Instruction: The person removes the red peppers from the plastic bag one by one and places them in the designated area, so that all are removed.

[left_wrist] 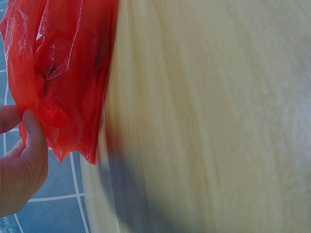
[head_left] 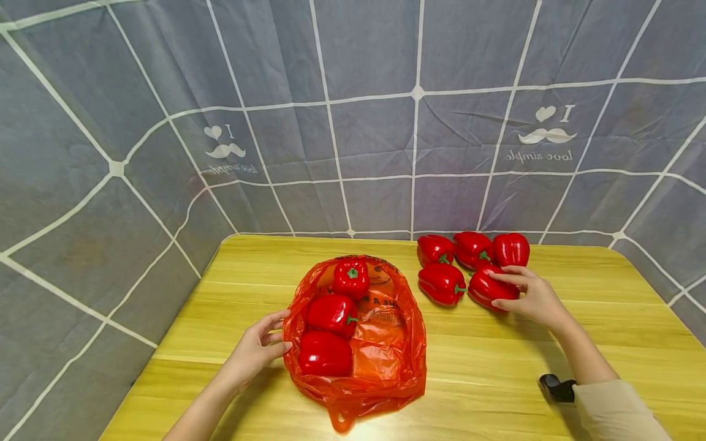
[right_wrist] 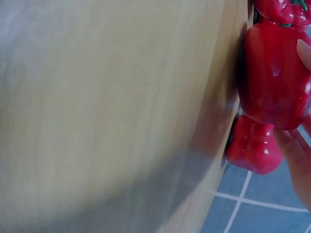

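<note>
A red plastic bag point(head_left: 416, 343) stands with its mouth wide, three red bell peppers point(head_left: 331, 315) inside along its left and far side. My left hand point(head_left: 256, 346) holds the bag's left side, thumb and fingers bent against the plastic; in the left wrist view the thumb point(left_wrist: 34, 131) presses the red film. To the right, my right hand point(head_left: 535, 297) grips a red bell pepper point(head_left: 488, 288), thumb at its near side and fingers over its top. That pepper point(right_wrist: 274, 73) fills the right edge of the right wrist view, where the hand is partly cut off.
Several more red bell peppers point(head_left: 441, 283) lie close around the gripped one near the table's back edge. A black strap-like object point(head_left: 557, 388) shows by the right sleeve. The wooden table point(head_left: 480, 392) meets a grey cloth backdrop point(head_left: 375, 147) with white lines.
</note>
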`<state>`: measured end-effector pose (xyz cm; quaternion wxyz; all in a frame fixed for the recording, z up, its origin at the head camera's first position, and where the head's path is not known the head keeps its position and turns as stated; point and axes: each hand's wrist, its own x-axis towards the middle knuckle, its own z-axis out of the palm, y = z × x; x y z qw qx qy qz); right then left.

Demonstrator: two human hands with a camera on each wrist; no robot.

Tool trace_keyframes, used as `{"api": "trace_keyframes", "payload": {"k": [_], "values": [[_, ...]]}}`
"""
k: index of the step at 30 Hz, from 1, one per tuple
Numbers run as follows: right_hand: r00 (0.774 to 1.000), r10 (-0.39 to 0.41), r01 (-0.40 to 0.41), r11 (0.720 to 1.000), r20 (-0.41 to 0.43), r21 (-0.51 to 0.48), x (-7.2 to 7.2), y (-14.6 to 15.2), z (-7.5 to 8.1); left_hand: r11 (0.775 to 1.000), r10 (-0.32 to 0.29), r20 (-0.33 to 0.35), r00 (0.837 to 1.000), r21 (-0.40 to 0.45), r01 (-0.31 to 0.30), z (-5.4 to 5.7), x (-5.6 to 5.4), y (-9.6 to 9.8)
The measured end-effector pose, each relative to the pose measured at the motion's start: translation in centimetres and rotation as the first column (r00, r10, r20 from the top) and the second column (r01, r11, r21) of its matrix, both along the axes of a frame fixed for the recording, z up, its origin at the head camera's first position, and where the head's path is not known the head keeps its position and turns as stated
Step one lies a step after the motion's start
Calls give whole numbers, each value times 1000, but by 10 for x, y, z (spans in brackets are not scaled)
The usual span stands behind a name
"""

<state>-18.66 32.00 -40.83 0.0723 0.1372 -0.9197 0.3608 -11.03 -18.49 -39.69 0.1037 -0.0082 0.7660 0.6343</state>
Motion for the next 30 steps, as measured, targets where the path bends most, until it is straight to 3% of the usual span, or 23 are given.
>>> {"api": "trace_keyframes", "payload": {"k": [7,30], "values": [[999,-2,1,1000,-46,-26,-5,-2,-7,1000,5,6,1000,-3,-5,0,0,0],[995,8,-7,1000,-97,5,-9,-8,-4,1000,-12,-3,1000,1,12,1,0,0]]}}
